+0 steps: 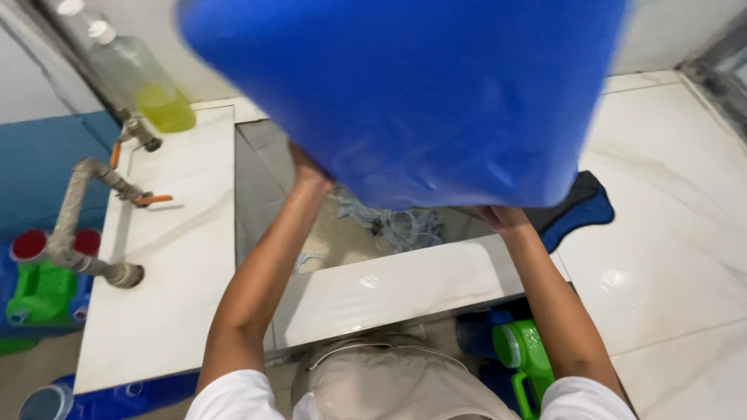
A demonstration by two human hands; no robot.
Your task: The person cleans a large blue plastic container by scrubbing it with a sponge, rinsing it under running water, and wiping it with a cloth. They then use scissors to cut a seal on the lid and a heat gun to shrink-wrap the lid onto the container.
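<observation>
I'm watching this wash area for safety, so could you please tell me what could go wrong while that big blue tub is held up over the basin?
1. The blue tub fills most of the view, so the basin below is largely hidden; it could be set down blind.
2. The left hand and right hand grip only its lower edge; it might slip.
3. The glossy floor could be slippery if water spills.

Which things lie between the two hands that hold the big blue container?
In the head view, between the left hand and right hand, under the blue container, a pale tangled bundle lies in the sunken basin.
</observation>
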